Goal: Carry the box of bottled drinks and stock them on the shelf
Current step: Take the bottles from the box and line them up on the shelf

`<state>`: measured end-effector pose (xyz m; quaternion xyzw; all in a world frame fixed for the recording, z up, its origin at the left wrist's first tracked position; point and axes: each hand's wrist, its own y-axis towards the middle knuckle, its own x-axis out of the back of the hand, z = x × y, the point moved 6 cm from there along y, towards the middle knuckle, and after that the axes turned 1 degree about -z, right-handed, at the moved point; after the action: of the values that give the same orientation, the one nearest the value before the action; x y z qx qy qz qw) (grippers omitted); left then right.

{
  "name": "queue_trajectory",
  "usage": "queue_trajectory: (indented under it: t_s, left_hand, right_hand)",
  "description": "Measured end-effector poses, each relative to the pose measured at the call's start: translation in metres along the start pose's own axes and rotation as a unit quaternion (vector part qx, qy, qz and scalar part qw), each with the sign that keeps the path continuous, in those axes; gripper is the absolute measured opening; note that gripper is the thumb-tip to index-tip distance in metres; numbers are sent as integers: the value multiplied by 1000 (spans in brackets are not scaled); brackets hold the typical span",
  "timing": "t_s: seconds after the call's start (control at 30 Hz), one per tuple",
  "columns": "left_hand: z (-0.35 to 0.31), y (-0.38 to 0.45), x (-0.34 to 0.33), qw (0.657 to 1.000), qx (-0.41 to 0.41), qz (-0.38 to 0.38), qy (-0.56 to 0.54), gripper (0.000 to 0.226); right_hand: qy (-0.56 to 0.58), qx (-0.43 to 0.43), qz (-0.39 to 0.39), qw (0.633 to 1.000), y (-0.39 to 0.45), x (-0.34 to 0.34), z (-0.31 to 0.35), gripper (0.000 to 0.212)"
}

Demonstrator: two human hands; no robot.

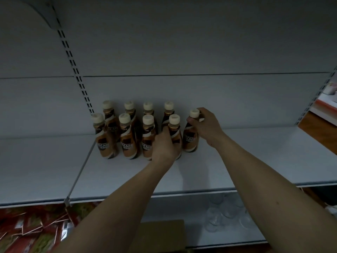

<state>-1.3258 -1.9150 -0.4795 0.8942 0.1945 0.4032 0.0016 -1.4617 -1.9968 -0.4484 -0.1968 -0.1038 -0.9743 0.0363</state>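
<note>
Several brown coffee bottles (127, 137) with cream caps stand in two rows on the white shelf (255, 161), close to the back panel. My left hand (164, 145) is wrapped around the lower body of the front-row bottle (174, 125) fourth from the left. My right hand (206, 123) grips the neck of the rightmost bottle (190, 137), which stands upright on the shelf just right of the group. A cardboard box (160, 234) shows at the bottom of the view, partly hidden by my left forearm.
A slotted upright (76, 73) runs down the back panel left of the bottles. Red snack packets (27, 230) lie on the lower shelf at left, clear plastic cups (224, 214) at right. A shelf bracket (49, 13) juts out top left.
</note>
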Motion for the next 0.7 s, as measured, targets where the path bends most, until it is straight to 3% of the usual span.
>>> queue_trajectory:
  t_s: [0.27, 0.47, 0.6, 0.7]
  left_hand:
    - [1, 18, -12, 999, 29, -6, -11, 49]
    - [-3, 14, -7, 998, 63, 27, 16, 51]
    - [-18, 5, 11, 995, 37, 86, 19, 46]
    - [-33, -4, 36, 994, -26, 108, -7, 25]
  right_hand:
    - [-9, 4, 10, 1000, 10, -6, -2, 24]
    - [-65, -55, 66, 994, 7, -5, 11, 35]
    - [-84, -122, 100, 984, -1, 2, 22, 65]
    - [-114, -105, 47, 987, -3, 18, 46, 77]
